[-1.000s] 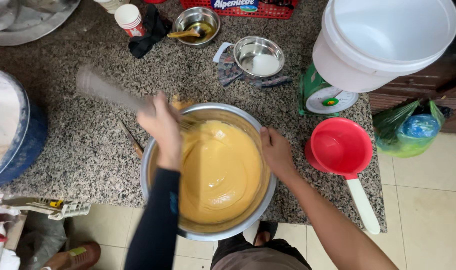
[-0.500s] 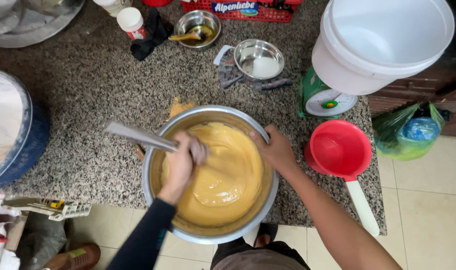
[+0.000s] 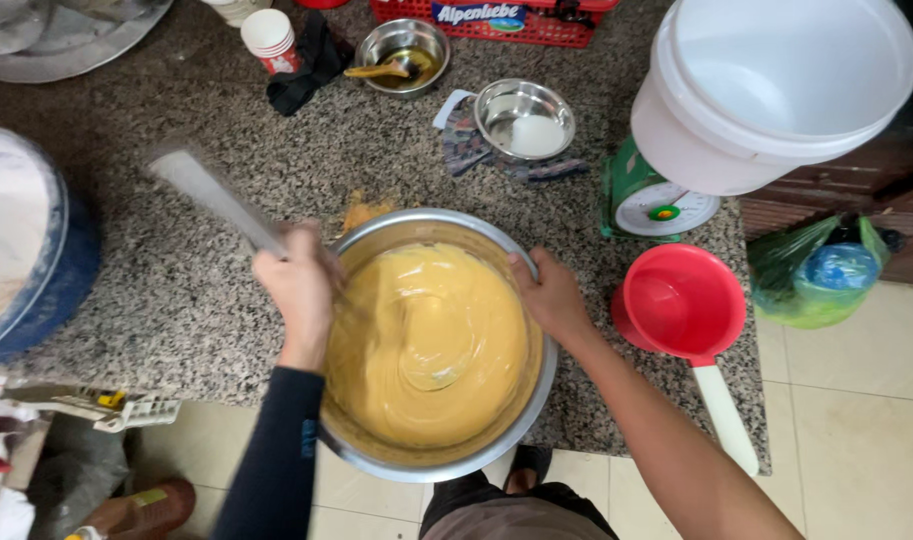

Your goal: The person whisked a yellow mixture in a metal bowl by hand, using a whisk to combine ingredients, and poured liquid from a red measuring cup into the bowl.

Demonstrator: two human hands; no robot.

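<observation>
We count three steel bowls: one large bowl (image 3: 446,455) full of yellow batter (image 3: 431,345) and two small ones, one (image 3: 404,52) with a spoon (image 3: 376,70) in it, the other (image 3: 524,118) on a cloth (image 3: 466,140). We see two hands, left (image 3: 298,290) and right (image 3: 551,298), and one stirrer (image 3: 216,200). There is one white bucket (image 3: 766,90), one green scale (image 3: 656,200), one red scoop (image 3: 681,300), one paper cup (image 3: 268,38), one red basket (image 3: 496,25) and one green bag (image 3: 816,275).
</observation>
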